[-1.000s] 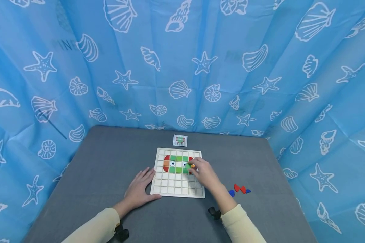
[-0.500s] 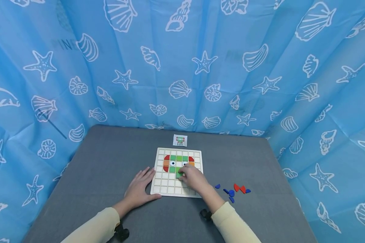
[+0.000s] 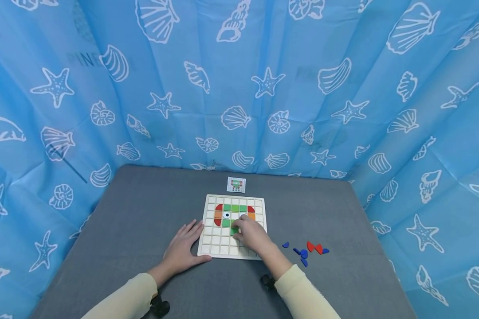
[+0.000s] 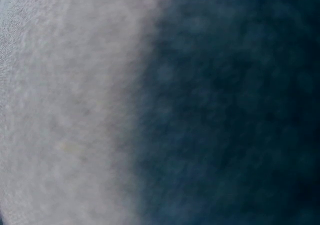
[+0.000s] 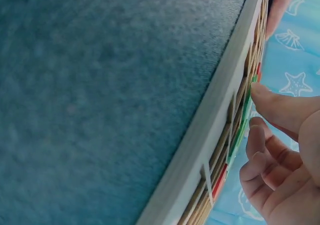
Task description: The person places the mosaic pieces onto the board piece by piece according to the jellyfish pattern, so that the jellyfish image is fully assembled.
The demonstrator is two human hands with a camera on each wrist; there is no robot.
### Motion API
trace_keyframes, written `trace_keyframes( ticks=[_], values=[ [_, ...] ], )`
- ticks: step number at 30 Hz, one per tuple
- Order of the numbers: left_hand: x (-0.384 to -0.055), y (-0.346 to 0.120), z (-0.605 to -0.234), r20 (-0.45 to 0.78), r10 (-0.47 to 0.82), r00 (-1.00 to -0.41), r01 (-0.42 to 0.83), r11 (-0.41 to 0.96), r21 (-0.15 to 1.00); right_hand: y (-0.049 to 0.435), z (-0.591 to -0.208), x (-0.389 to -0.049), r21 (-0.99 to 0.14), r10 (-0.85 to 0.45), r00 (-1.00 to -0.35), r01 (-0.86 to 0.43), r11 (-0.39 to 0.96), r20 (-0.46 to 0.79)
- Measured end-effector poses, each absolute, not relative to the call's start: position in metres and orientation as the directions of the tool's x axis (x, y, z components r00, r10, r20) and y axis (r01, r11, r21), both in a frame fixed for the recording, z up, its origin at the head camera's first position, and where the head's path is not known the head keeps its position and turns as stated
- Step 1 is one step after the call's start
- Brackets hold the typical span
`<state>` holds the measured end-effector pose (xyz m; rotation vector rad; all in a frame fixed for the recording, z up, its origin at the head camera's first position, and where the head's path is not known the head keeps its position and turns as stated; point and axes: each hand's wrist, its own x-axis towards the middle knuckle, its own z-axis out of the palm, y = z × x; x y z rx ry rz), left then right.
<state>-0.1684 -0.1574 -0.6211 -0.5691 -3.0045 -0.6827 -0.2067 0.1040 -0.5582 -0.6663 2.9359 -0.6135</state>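
In the head view a white gridded board [image 3: 217, 249] lies on the table, with red, orange and green tiles and a round eye tile [image 3: 226, 215] set in its squares. My right hand [image 3: 252, 233] is over the board, thumb and index finger pinching a green tile [image 3: 234, 231] at a square below the green row. It covers part of the pattern, including most of a second eye tile [image 3: 243, 215]. In the right wrist view the thumb [image 5: 280, 105] reaches to the board's edge-on surface. My left hand [image 3: 182, 248] rests with spread fingers at the board's left edge.
Several blue pieces [image 3: 304, 254] and two red pieces [image 3: 319, 248] lie on the grey table [image 3: 343, 283] to the right. A small picture card [image 3: 236, 184] lies behind the board. A blue shell-patterned curtain [image 3: 239, 88] surrounds the table. The left wrist view is blurred.
My right hand has moved left and down over the board with the green tile, uncovering blue pieces at the right; in the last half second it barely shifts. My left hand stays put.
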Motion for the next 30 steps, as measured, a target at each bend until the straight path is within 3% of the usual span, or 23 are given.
trace_keyframes(
  ticks=[11, 30],
  values=[
    [-0.170, -0.156, -0.625, 0.108, 0.355, -0.928, 0.367, 0.832, 0.415, 0.120, -0.541, -0.195, -0.472, -0.392, -0.915, -0.387, 0.792, 0.092],
    [-0.171, -0.159, -0.625, 0.120, 0.349, -0.929, 0.366, 0.831, 0.419, 0.185, -0.533, -0.167, -0.508, -0.165, -0.974, -0.221, 0.833, 0.153]
  ],
)
